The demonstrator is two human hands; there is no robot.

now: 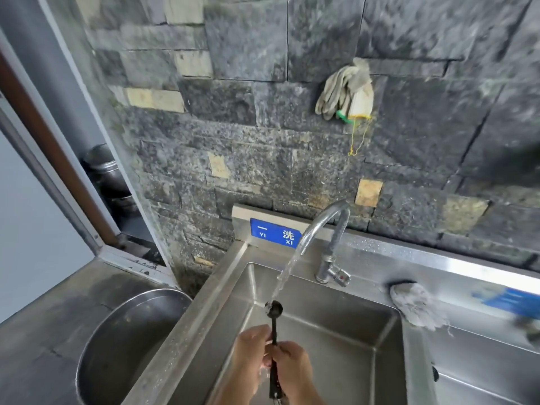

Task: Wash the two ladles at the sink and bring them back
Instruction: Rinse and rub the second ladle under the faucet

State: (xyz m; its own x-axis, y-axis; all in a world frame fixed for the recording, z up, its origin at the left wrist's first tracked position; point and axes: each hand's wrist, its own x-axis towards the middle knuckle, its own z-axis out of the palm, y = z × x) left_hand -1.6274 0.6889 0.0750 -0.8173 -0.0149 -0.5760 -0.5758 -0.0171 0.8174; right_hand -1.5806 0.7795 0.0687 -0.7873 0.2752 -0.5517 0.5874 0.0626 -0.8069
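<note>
A small black ladle (273,318) is held over the steel sink (344,340), its bowl up under the running stream from the curved tap (324,226). My left hand (251,355) and my right hand (289,366) are both closed around its thin black handle, close together, near the bottom of the view. The handle's lower end pokes out below my hands. Whether a second ladle lies along the first, I cannot tell.
A large steel basin (122,343) stands on the dark counter to the left of the sink. A grey scrubbing brush (415,305) lies on the sink's right rim. Work gloves (347,89) hang on the stone wall. A second sink basin (482,384) lies at the right.
</note>
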